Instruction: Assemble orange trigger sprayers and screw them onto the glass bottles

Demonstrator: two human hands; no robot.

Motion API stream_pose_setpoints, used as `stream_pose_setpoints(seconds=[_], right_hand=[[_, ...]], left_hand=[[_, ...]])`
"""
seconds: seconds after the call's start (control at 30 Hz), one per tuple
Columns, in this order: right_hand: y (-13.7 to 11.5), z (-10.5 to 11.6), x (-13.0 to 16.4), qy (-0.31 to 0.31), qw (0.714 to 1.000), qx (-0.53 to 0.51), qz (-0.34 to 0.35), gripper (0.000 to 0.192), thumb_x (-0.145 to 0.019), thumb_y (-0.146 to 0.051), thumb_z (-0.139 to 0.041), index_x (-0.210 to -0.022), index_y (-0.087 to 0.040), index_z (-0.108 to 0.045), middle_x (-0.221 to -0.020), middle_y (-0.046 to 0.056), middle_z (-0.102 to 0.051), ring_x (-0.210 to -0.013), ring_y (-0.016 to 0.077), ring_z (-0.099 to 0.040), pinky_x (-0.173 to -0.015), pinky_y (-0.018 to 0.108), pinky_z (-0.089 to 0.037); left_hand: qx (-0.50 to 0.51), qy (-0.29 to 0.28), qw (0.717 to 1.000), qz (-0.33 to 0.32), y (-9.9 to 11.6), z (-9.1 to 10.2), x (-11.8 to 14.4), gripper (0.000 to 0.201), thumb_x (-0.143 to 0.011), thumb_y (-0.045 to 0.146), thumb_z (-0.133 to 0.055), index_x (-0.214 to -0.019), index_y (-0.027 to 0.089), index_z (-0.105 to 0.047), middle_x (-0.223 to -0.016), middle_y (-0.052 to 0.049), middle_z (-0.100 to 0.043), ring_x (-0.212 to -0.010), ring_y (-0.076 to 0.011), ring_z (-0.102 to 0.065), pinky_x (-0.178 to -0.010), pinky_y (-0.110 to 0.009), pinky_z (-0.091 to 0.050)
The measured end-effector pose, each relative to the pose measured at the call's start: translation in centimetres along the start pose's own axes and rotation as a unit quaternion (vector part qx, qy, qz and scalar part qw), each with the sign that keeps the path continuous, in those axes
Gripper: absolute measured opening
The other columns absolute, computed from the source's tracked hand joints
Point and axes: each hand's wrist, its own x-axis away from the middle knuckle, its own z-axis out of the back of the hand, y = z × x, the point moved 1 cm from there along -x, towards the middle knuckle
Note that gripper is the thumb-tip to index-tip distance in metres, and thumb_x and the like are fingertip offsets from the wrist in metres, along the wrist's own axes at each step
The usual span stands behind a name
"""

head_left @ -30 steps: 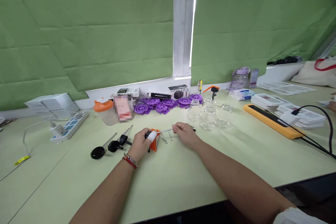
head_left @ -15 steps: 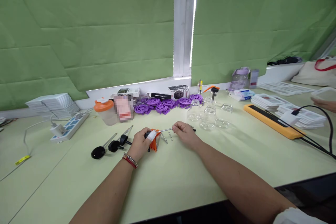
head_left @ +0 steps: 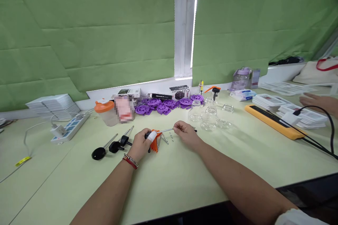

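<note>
My left hand [head_left: 139,144], with a white wrap on its thumb, is closed around the black end of a thin metal rod [head_left: 165,131]. The rod points right, and the fingertips of my right hand [head_left: 185,133] pinch its far tip; any small part between them is hidden. Just below lie orange handles [head_left: 155,145] with thin metal arms, partly covered by my left hand. Several tiny metal pieces [head_left: 171,137] are scattered between my hands. Left of them rest black knob-like parts [head_left: 99,153] with metal rods. A dark spring-like piece [head_left: 194,129] shows behind my right hand.
Clear glass jars [head_left: 208,121] and purple plastic parts [head_left: 163,105] stand behind my hands. An orange-lidded cup [head_left: 105,112] and a power strip [head_left: 71,128] are left. On the right are a yellow power strip [head_left: 274,122], white stacked frames [head_left: 306,116] and another person's hand [head_left: 319,102].
My hands and the rod stay nearly in place. At the far right, the other person's hand has moved inward and no longer holds the white frame up.
</note>
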Motion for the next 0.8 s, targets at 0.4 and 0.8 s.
stream_pose_setpoints(seconds=[0.4,0.8], right_hand=[[-0.03,-0.04,0.03,-0.002,1.0,0.007,-0.007,0.023,-0.084,-0.042,-0.047,-0.087,-0.02,-0.053,-0.07,-0.002,-0.048,-0.063,0.0127,-0.042,-0.059,0.025,-0.035],[-0.57,-0.06,0.28,-0.018,0.998,0.061,-0.025,0.036,-0.087,-0.048,-0.041,-0.068,-0.019,-0.051,-0.064,-0.001,-0.046,-0.06,0.0133,-0.039,-0.057,0.026,-0.032]], left_hand=[[0.007,0.006,1.0,-0.006,-0.09,0.02,0.01,0.034,-0.08,0.049,-0.05,-0.077,0.016,-0.06,-0.063,-0.001,-0.056,-0.056,-0.0139,-0.049,-0.052,-0.025,-0.04],[0.007,0.0,1.0,0.007,0.31,0.01,0.13,0.033,-0.08,0.048,-0.05,-0.078,0.017,-0.06,-0.064,0.0,-0.057,-0.056,-0.0137,-0.049,-0.053,-0.025,-0.04]])
